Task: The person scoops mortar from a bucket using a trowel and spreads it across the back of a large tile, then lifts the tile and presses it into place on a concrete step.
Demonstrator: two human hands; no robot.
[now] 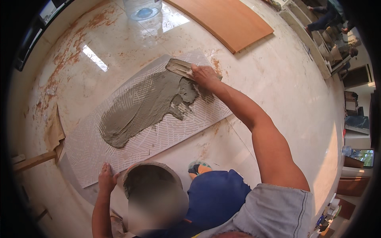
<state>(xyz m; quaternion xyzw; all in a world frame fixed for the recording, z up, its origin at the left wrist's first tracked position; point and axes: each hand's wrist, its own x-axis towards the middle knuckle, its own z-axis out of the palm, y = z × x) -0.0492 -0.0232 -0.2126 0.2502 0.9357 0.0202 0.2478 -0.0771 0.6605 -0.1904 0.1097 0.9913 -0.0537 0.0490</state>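
A large tile (85, 148) lies on the floor with its ridged back facing up. Grey wet mortar (137, 105) covers a wide band along its middle, with a thicker lump toward the right end. Near the tile's far right edge, my right hand (204, 75) is closed round a plastering trowel (179, 67), whose blade is smeared with mortar. My left hand (106, 177) rests at the tile's near left edge, thumb and fingers apart, holding nothing. Right beside it stands a mortar-stained bucket (173, 173); its lower part is blurred.
An orange-brown board (226, 23) lies on the floor beyond the tile. A clear water bottle (143, 11) stands at the far edge. Torn brown paper (54, 129) and a wooden strip (35, 161) are at the left. Another person (327, 18) is at the far right.
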